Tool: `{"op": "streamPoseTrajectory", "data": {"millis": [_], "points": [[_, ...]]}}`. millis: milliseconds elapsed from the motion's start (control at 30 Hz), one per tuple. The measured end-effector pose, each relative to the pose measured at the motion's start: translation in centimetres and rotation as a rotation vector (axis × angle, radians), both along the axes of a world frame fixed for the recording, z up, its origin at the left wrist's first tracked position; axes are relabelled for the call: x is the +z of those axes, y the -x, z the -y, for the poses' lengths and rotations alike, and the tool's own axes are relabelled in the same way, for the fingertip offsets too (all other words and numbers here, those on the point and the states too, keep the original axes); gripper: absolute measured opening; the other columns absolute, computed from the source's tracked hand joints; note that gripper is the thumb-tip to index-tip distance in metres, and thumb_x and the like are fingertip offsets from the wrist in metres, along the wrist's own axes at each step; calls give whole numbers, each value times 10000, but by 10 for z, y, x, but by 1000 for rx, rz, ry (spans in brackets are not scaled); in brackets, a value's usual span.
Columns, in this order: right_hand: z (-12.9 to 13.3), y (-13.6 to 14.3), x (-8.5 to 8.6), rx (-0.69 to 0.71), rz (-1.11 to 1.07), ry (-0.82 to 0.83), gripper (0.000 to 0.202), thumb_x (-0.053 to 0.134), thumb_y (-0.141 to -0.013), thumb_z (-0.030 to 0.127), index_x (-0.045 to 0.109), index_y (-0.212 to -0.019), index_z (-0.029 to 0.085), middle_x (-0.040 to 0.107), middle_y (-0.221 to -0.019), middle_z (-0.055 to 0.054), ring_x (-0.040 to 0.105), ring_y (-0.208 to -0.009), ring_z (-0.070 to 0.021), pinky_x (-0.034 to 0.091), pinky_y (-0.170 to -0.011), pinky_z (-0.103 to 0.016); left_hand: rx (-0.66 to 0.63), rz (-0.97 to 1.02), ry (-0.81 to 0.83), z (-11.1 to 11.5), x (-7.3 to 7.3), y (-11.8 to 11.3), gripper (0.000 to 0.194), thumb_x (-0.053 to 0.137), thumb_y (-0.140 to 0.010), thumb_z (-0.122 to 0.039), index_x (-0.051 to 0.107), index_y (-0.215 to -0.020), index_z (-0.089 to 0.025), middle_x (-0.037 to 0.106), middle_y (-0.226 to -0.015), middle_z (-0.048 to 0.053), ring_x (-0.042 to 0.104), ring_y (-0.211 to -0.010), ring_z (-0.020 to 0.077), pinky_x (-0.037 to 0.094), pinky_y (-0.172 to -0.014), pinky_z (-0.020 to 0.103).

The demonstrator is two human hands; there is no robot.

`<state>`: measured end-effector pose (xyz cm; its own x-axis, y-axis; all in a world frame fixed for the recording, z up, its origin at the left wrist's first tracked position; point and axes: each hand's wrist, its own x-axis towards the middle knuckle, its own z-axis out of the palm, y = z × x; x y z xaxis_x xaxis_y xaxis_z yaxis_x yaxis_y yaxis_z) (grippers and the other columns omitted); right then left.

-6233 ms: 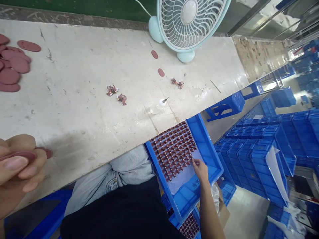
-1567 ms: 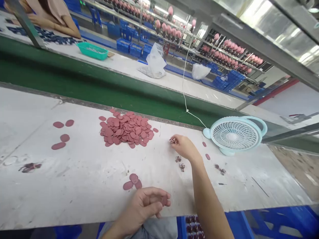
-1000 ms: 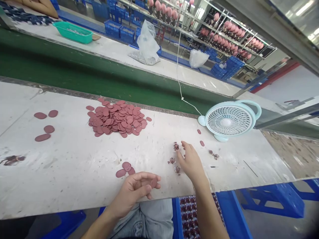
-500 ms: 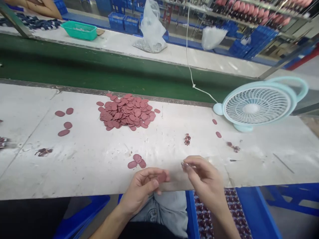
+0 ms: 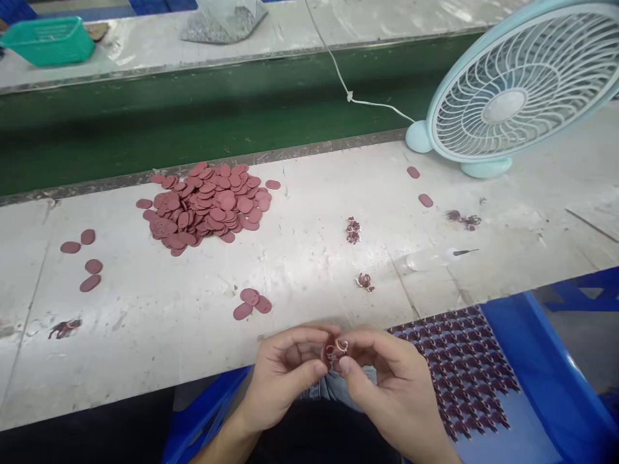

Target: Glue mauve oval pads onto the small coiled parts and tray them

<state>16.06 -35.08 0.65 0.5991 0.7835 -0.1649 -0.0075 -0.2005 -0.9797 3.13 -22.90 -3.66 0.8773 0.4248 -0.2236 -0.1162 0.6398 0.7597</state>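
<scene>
Near the table's front edge, my left hand [image 5: 290,374] is closed on a reddish oval disc [image 5: 327,351]. My right hand [image 5: 387,380] pinches a small dark red and white figure piece [image 5: 339,348] against the face of that disc. The two hands almost touch. Three loose oval discs [image 5: 250,297] lie just beyond my left hand. Beyond my right hand are a small figure piece [image 5: 365,281] and a little cluster of similar pieces [image 5: 353,230]. A large heap of oval discs [image 5: 207,206] sits toward the table's back edge.
A light blue fan [image 5: 505,106] stands at the back right, its white cord running left. A clear bottle with a dark tip [image 5: 430,259] lies at right. Below the table edge is a blue tray [image 5: 546,367] with rows of dark red pieces. A green basket [image 5: 51,42] is far left.
My hands have come together, bringing the small piece onto the disc. The view has tilted down and shifted, and another small piece now shows on the table beyond my right hand.
</scene>
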Motion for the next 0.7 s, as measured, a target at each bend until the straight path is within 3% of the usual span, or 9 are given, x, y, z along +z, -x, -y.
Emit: {"op": "streamPoseTrajectory", "data": {"millis": [133, 267, 367, 533, 700], "points": [[0, -5, 4, 43, 57, 23, 174, 666, -847, 125, 712, -943, 263, 753, -880, 20, 717, -747, -150, 602, -697, -243, -4, -32, 9, 2, 4, -4, 282, 738, -854, -98, 741, -1099, -237, 733, -1250, 77, 729, -1016, 170, 587, -896, 251], [-1, -8, 5, 49, 50, 10, 149, 675, -831, 125, 705, -915, 244, 752, -857, 18, 719, -719, -145, 607, -676, -232, 45, -98, 60, 7, 2, -3, 141, 769, -824, -96, 741, -906, -208, 759, -1190, 72, 743, -979, 182, 594, -869, 275], [-2, -9, 6, 42, 26, 5, 123, 688, -829, 131, 708, -893, 235, 751, -828, 11, 723, -706, -146, 612, -656, -227, 83, -152, 11, 11, 2, -1, 74, 780, -818, -122, 756, -802, -189, 771, -1155, 86, 742, -997, 219, 594, -885, 314], [-2, -10, 6, 40, -79, -13, 83, 703, -858, 177, 727, -914, 233, 774, -897, -25, 745, -759, -169, 634, -681, -257, 128, -178, -37, 15, 3, 1, 54, 777, -825, -151, 790, -816, -203, 784, -1118, 100, 703, -1131, 280, 580, -962, 379], [-3, -8, 3, 15, -120, -33, 86, 701, -860, 180, 733, -894, 251, 774, -886, -21, 740, -756, -181, 644, -679, -283, 135, -179, -50, 14, 4, 0, 75, 764, -835, -141, 798, -826, -207, 775, -1144, 107, 697, -1143, 284, 592, -951, 384]]}}
